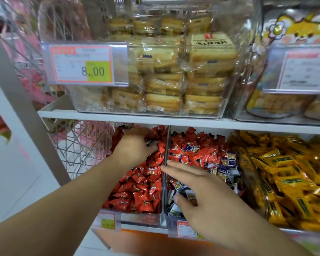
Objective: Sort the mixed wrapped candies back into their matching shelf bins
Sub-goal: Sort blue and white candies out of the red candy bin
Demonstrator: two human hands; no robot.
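Note:
Two clear bins stand side by side on the lower shelf. The left bin [140, 218] is full of red wrapped candies [137, 189]. The middle bin [165, 148] holds red candies [199, 148] mixed with blue-and-white wrapped candies [227, 169]. My left hand [135, 145] is deep in the left bin, its fingers curled among the red candies near the back; whether it holds one is hidden. My right hand [196, 189] lies flat over the front of the middle bin with straight fingers pointing left, the fingertips at the divider wall and the thumb down among blue-and-white candies.
A bin of yellow wrapped packs [288, 174] sits to the right. The shelf edge [118, 116] above carries a clear box of wrapped biscuits [174, 74] with an 8.00 price tag [83, 65]. A wire basket [81, 145] stands left of the bins.

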